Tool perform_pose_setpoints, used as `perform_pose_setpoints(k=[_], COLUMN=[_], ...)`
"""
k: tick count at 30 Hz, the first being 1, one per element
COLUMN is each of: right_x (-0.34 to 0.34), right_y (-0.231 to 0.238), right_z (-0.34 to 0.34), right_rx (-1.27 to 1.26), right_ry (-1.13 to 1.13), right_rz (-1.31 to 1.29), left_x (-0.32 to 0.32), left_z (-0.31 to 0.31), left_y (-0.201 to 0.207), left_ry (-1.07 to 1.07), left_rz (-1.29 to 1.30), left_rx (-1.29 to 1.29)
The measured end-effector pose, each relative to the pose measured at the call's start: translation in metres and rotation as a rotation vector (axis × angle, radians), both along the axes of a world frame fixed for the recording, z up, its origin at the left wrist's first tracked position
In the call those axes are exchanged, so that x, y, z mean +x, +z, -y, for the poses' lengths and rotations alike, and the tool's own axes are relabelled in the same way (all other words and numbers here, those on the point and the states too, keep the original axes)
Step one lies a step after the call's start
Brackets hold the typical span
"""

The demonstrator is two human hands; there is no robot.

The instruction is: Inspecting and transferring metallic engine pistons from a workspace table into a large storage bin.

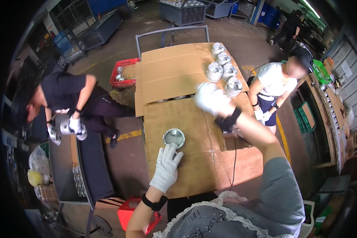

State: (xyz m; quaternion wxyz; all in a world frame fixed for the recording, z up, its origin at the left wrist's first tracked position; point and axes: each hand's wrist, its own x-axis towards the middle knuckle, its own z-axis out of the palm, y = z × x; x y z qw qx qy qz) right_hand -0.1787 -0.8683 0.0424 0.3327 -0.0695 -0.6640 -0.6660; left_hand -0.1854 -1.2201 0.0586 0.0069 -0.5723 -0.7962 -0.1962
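Bench (186, 174) has five metal cups (229, 72) grouped, lone cup (174, 138) seemingly pending — left hand (166, 169) touching it, fingers loose. Right hand (211, 99) blurred, can't tell

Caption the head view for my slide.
Gloved left hand at a round metal part on cardboard; motion-blurred right hand near five metal cylinders.

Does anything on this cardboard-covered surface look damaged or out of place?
Slightly: the cardboard sheets don't meet neatly, leaving a dark gap near the middle. The round metal parts on top show no obvious damage.
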Motion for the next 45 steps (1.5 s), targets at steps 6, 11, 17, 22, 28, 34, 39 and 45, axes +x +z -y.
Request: perform_pose_setpoints(k=[6, 11, 17, 22, 28, 34, 39, 45], right_x=[0.037, 0.017, 0.029, -0.017, -0.096, -0.138, -0.148, -0.162], right_y=[-0.028, -0.053, -0.058, -0.036, -0.016, -0.019, -0.046, -0.018], right_z=[-0.214, -0.21, -0.201, -0.125, -0.085, -0.135, -0.171, -0.107], right_rx=[-1.901, -1.883, -1.733, -1.637, -1.362, -1.616, -1.797, -1.844], right_ry=[-0.561, -0.714, -0.517, -0.036, -0.092, -0.559, -0.632, -0.602], right_rz=[0.037, -0.132, -0.287, 0.137, 0.178, -0.076, -0.107, 0.104], left_x=[-0.019, -0.035, -0.026, -0.032, -0.033, -0.032, -0.033, -0.035], left_z=[-0.031, -0.029, -0.046, -0.037, -0.038, -0.045, -0.046, -0.023], left_y=[-0.042, -0.064, -0.051, -0.046, -0.057, -0.056, -0.061, -0.065], left_ry=[-0.126, -0.044, -0.023, -0.075, -0.018, -0.032, -0.039, 0.031], left_rz=[-0.031, -0.061, -0.319, -0.302, -0.114, -0.083, -0.064, -0.017], left_rx=[-0.211, -0.18, -0.399, -0.374, -0.2, -0.113, -0.085, 0.067])
